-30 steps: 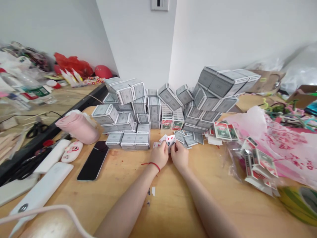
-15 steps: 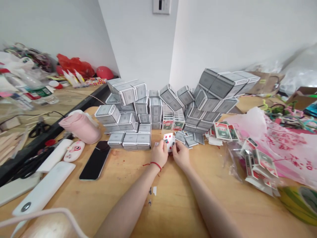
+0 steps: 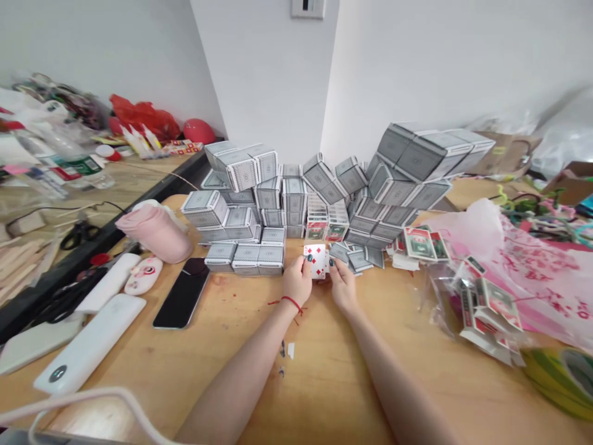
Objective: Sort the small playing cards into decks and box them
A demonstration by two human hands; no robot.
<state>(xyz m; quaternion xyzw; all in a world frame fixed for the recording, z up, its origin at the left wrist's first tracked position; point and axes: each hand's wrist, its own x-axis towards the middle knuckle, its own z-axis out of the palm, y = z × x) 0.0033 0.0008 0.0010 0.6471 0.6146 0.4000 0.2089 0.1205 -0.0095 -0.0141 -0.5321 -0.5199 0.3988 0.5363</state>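
Between my hands a playing card [image 3: 315,261], the five of diamonds, faces me. My left hand [image 3: 297,283] pinches it at its left edge; a red string bracelet circles that wrist. My right hand [image 3: 343,285] is closed at the card's right side, thumb and fingers by the edge of what looks like another card behind it. Just beyond, several grey patterned cards [image 3: 357,258] lie loosely on the table. Behind them stand two upright red-and-green card boxes [image 3: 327,230]. Grey blocks covered in card backs [image 3: 294,201] are stacked on both sides, some tilted.
At left lie a black phone [image 3: 181,293], a white power bank [image 3: 90,343] and a rolled pink item [image 3: 155,232]. To the right are torn card boxes [image 3: 493,312], a pink printed plastic bag [image 3: 537,272] and a yellow-green tape roll [image 3: 558,377]. Paper scraps [image 3: 290,350] lie near my forearms.
The card now stands more squarely toward me, its five of diamonds face more exposed. My right hand has shifted slightly right, away from the left. The view has moved a little.
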